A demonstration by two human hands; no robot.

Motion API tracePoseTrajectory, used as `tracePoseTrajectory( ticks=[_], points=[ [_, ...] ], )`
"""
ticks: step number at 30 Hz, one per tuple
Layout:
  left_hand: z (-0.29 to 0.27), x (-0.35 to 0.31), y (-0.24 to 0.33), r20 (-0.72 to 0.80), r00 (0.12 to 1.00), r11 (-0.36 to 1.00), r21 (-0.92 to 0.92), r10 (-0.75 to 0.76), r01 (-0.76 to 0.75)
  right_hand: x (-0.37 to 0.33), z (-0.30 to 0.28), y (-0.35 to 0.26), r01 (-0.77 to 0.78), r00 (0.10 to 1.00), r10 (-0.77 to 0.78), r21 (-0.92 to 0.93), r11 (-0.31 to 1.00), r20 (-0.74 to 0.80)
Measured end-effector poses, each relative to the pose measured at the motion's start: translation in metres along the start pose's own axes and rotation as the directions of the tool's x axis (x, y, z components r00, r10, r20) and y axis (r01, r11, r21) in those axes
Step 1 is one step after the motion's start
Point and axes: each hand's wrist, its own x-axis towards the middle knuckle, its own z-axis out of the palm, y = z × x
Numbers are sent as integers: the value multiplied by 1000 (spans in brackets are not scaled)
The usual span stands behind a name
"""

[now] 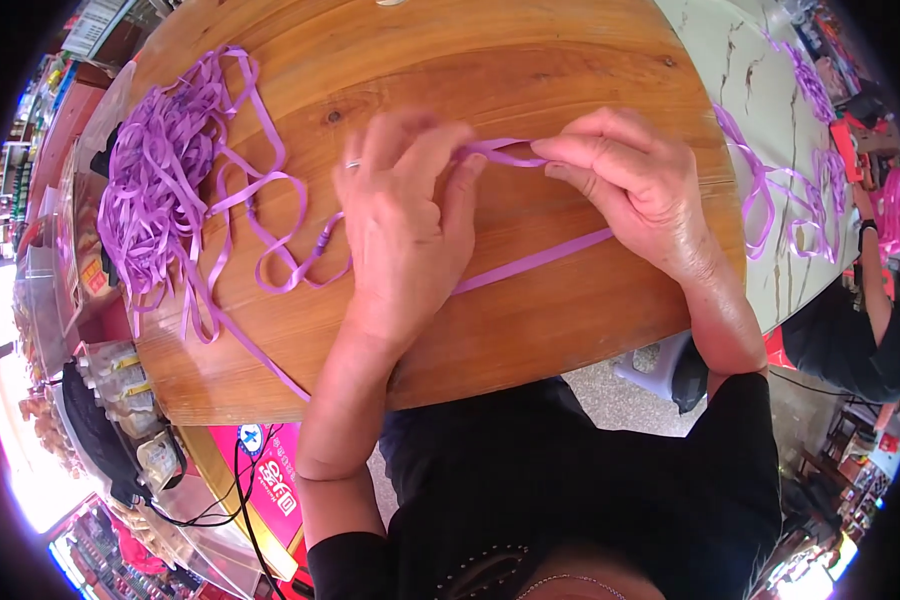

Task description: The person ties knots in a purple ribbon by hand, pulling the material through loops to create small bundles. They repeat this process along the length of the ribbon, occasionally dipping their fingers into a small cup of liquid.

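Observation:
A long purple ribbon [530, 264] runs across the round wooden table [530, 70]. My left hand [405, 215], with a ring on one finger, pinches the ribbon near its folded part [505, 153]. My right hand [635, 180] grips the same fold from the right, fingertips almost meeting those of the left hand. A loose tail of ribbon passes under both hands and off toward the left. A big tangled heap of the same purple ribbon [160, 180] lies at the table's left side, with loops [285, 255] trailing from it toward my left hand.
A pale marbled table [760, 90] stands at the right with more purple ribbon pieces [780, 195] on it. Another person in dark clothing [850, 340] sits at the far right. Packaged goods in clear bags [120, 390] and black cables [240, 480] lie at the lower left.

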Motion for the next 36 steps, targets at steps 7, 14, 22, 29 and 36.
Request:
tracePoseTrajectory(
  ticks=[7, 14, 22, 29, 36],
  points=[
    [15, -7, 19, 198, 912, 619, -680, -359, 392, 1, 3, -1, 137, 990, -139, -53, 989, -32],
    [8, -12, 15, 266, 861, 546, -683, -433, 486, -1, -3, 3, 8, 999, -9, -54, 999, -31],
    [7, -11, 20, 197, 877, 590, -674, -439, 446, 1, -21, 4, -93, 992, 105, 143, 985, -75],
    [7, -12, 17, 208, 878, 637, -619, -432, 460, -6, -1, 2, 155, 988, -157, -80, 985, -14],
    [5, -8, 7, 130, 955, 831, -471, -267, 297, -4, -4, 5, 77, 997, -77, -5, 997, 3]
  ],
)
